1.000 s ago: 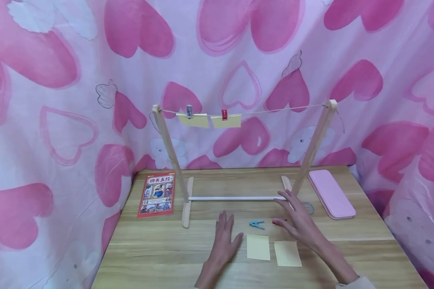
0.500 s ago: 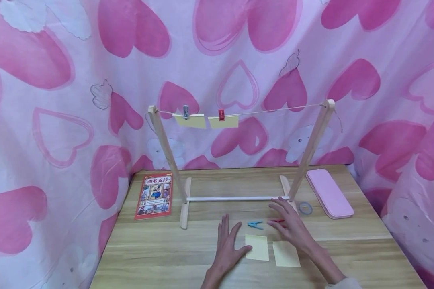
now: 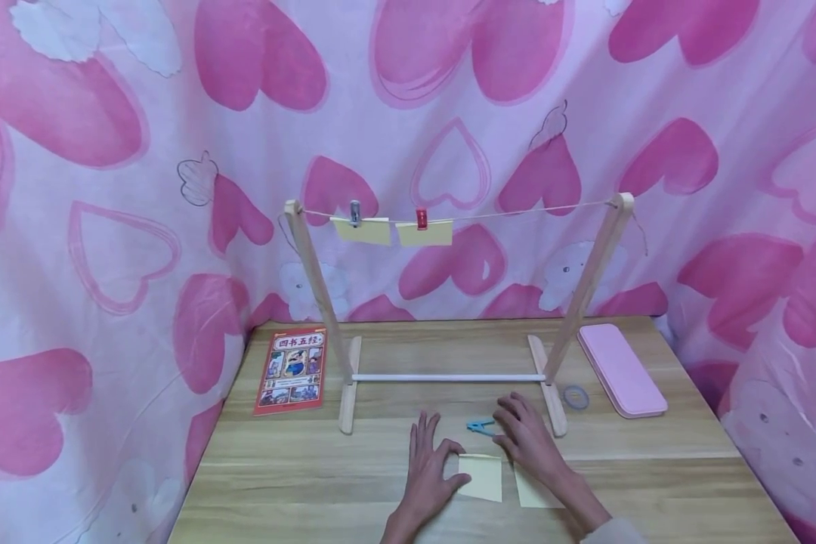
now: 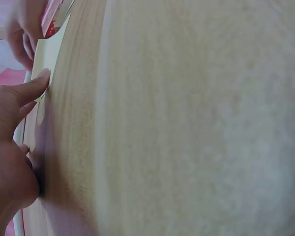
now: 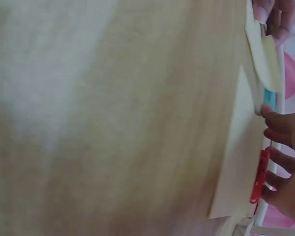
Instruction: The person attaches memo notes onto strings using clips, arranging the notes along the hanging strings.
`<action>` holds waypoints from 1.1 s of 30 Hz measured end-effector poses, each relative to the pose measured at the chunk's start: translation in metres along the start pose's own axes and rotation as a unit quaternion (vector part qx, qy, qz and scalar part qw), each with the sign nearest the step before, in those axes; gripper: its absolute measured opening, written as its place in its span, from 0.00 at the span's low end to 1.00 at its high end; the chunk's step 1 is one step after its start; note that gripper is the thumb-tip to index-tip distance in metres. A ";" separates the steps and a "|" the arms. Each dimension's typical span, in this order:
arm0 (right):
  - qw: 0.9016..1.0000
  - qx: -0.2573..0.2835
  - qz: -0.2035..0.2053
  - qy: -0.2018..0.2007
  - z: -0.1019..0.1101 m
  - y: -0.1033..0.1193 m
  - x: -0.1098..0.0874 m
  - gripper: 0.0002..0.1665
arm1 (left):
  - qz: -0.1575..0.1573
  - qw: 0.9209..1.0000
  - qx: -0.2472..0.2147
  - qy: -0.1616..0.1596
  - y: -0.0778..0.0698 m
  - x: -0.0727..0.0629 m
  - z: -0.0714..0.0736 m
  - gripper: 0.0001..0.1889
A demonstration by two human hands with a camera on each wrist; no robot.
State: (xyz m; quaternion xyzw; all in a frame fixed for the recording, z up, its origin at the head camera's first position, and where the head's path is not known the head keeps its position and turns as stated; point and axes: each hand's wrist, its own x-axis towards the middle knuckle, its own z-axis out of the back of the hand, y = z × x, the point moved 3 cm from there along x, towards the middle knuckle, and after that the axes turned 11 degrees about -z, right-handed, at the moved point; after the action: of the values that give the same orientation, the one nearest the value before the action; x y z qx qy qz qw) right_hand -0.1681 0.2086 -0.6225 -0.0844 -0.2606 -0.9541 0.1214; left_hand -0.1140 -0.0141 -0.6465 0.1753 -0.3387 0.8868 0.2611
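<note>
In the head view my left hand (image 3: 427,472) pinches the left edge of a yellow sticky note (image 3: 481,477) between thumb and forefinger. That note (image 4: 51,49) bows up from the table in the left wrist view. My right hand (image 3: 529,446) is low over the table, thumb and forefinger right at the ends of a blue clothespin (image 3: 480,428). A red clip (image 5: 259,178) lies against its other fingers in the right wrist view; I cannot tell whether they grip it. From the head that clip is hidden. A second sticky note (image 3: 533,491) is partly under the right hand.
Behind the hands stands a wooden frame (image 3: 590,287) with a white crossbar (image 3: 449,377) and a string. Two yellow notes (image 3: 427,234) hang there, clipped by a silver clip (image 3: 355,213) and a red one. A comic book (image 3: 291,370), tape ring (image 3: 576,397) and pink case (image 3: 622,370) lie around it.
My left hand has moved right and brought thumb and forefinger onto the near sticky note's edge. My right hand has shifted toward me and left, covering the red clip and part of the other note.
</note>
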 end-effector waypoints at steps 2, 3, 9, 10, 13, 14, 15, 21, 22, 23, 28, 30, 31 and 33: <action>1.000 0.006 -0.009 0.000 -0.002 0.000 -0.001 0.27 | -0.004 1.000 -0.004 -0.007 0.001 -0.001 0.000 0.20; 1.000 0.010 -0.010 -0.002 -0.002 -0.001 -0.002 0.27 | -0.003 1.000 -0.005 -0.011 0.001 -0.001 0.000 0.20; 0.999 0.023 0.008 -0.044 -0.006 -0.001 -0.003 0.25 | 0.006 0.999 0.011 -0.037 0.001 0.002 0.000 0.13; 0.998 0.023 0.011 -0.051 -0.007 -0.001 -0.004 0.25 | 0.008 0.999 0.012 -0.040 0.001 0.002 0.000 0.11; 0.997 0.027 0.021 -0.070 -0.008 0.000 -0.006 0.23 | 0.014 0.998 -0.014 -0.055 0.001 0.003 0.001 0.09; 0.996 0.029 0.025 -0.076 -0.008 0.000 -0.007 0.23 | 0.016 0.998 -0.032 -0.061 0.001 0.002 0.002 0.09; 0.996 0.032 0.030 -0.082 -0.007 0.001 -0.008 0.23 | 0.020 0.996 -0.058 -0.067 0.001 0.002 0.004 0.08; 0.992 0.089 0.025 -0.091 -0.002 0.001 -0.012 0.21 | 0.094 0.966 -0.223 -0.089 -0.001 -0.003 0.016 0.04; 0.990 0.104 0.016 -0.088 0.000 0.002 -0.012 0.21 | 0.116 0.958 -0.245 -0.089 -0.002 -0.003 0.018 0.04; 0.989 0.119 0.003 -0.083 0.002 0.002 -0.012 0.22 | 0.140 0.950 -0.263 -0.089 -0.004 -0.003 0.020 0.04; 0.976 0.195 -0.089 -0.027 0.011 0.004 -0.008 0.21 | 0.238 0.909 -0.323 -0.113 -0.010 0.001 0.028 0.07; 0.966 0.230 -0.122 -0.001 0.016 0.006 -0.006 0.20 | 0.254 0.897 -0.338 -0.130 -0.012 0.002 0.031 0.08; 0.960 0.248 -0.134 0.010 0.019 0.007 -0.005 0.19 | 0.260 0.891 -0.345 -0.135 -0.013 0.003 0.032 0.08; 0.951 0.272 -0.145 0.021 0.025 0.009 -0.003 0.20 | 0.267 0.882 -0.361 -0.144 -0.014 0.003 0.034 0.09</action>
State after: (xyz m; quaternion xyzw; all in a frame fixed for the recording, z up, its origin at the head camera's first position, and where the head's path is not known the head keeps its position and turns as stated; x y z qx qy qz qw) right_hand -0.1608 0.2144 -0.5978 0.0104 -0.5171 -0.8559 0.0051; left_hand -0.1043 -0.0276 -0.6142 0.0973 -0.7031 0.7043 0.0076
